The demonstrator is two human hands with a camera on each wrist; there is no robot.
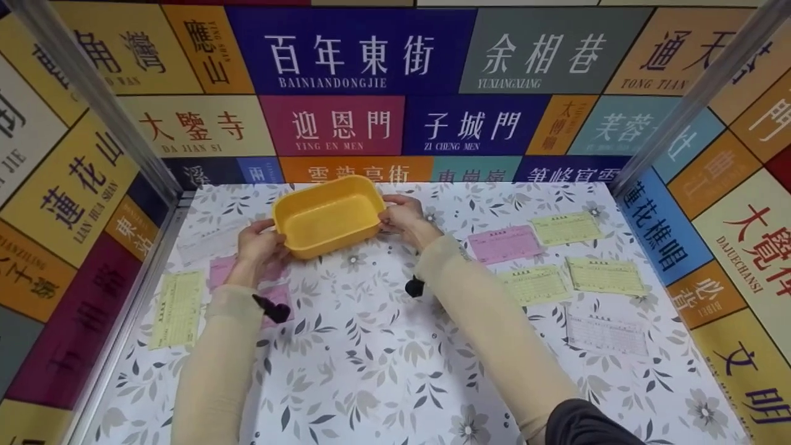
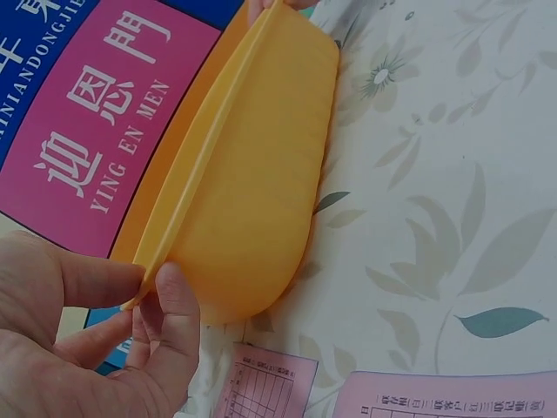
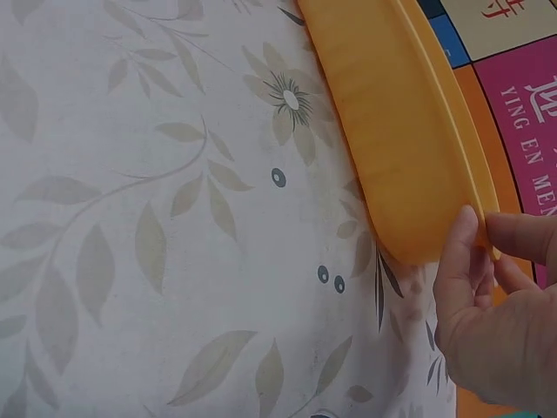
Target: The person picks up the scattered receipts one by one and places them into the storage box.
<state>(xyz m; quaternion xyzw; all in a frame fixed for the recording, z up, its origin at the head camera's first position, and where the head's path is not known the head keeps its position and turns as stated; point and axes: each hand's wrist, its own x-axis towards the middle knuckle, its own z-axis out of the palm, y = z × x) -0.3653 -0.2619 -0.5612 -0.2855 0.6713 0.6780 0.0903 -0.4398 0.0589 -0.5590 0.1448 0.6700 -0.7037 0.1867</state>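
A yellow plastic basin [image 1: 330, 219], rectangular with rounded corners, is at the back of the table and has nothing inside. My left hand [image 1: 258, 247] pinches its rim at the left end, thumb on one side and fingers on the other. At the opposite end my right hand [image 1: 405, 217] pinches the rim the same way. The left wrist view shows the basin's outer wall [image 2: 261, 174] close over the floral cloth. In the right wrist view the thumb and fingers [image 3: 459, 261] clasp the rim corner.
Pink slips [image 1: 276, 303] and a yellow slip [image 1: 177, 309] lie on the left of the floral tabletop [image 1: 371, 371]. On the right are a pink slip [image 1: 503, 244], several yellow slips [image 1: 605, 276] and a white slip [image 1: 607, 332]. Colourful sign-printed walls [image 1: 355, 52] enclose the back and sides.
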